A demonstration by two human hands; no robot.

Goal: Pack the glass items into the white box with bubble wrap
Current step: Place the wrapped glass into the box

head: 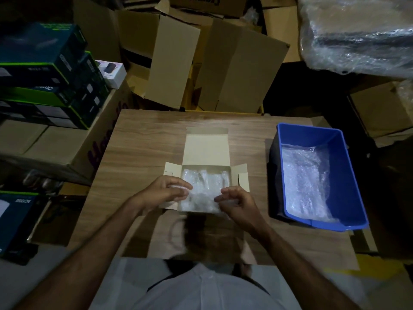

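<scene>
The white box [206, 153] lies open at the middle of the wood-grain table [143, 142], its flat cardboard lid folded away from the person and small side flaps spread to either side. Inside it sits crinkled, translucent bubble wrap [202, 194], which fills the rectangular cavity; any glass under the wrap cannot be made out. At the box's near left corner the left hand [166, 192] pinches the wrap's edge with curled fingers, and at the near right corner the right hand [238, 201] pinches it likewise. Right of the box stands a smooth blue plastic bin [348, 175] holding more shiny bubble wrap.
</scene>
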